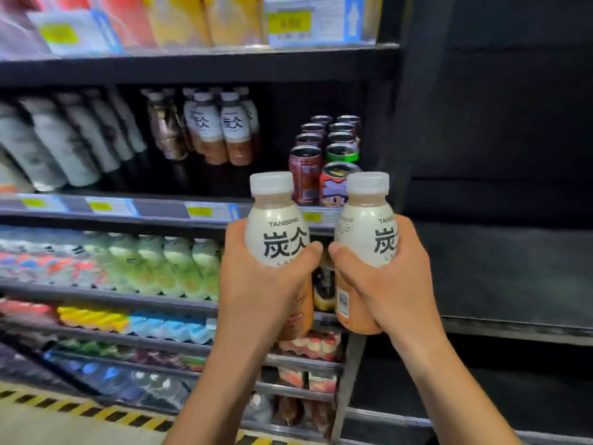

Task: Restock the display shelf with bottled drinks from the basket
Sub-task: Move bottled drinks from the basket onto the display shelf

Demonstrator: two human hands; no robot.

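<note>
While the person stands facing a chilled display shelf [205, 216], each hand holds one latte bottle upright at chest height, side by side and just apart. The left hand [263, 284] is wrapped around the left bottle [277, 232] at its lower half, thumb across the label; the right hand [385, 284] grips the right bottle [365, 232] the same way. Both bottles have white caps, cream labels with black lettering and tan drink showing below. Holding them low on the body keeps the caps and labels facing forward, probably so they can slide in label-out. On the shelf behind, up and to the left, stands a short row of matching bottles [221, 126], set well back with dark, seemingly vacant space in front, which looks like where these two belong. Just right of that gap are rows of cans [324, 155]. Other shelves hold blurred drinks; their kinds are hard to tell. The basket is not in view. Judging by the gap, restocking here is only partly done, and the next move would need a reach up and forward past the shelf lip.
</note>
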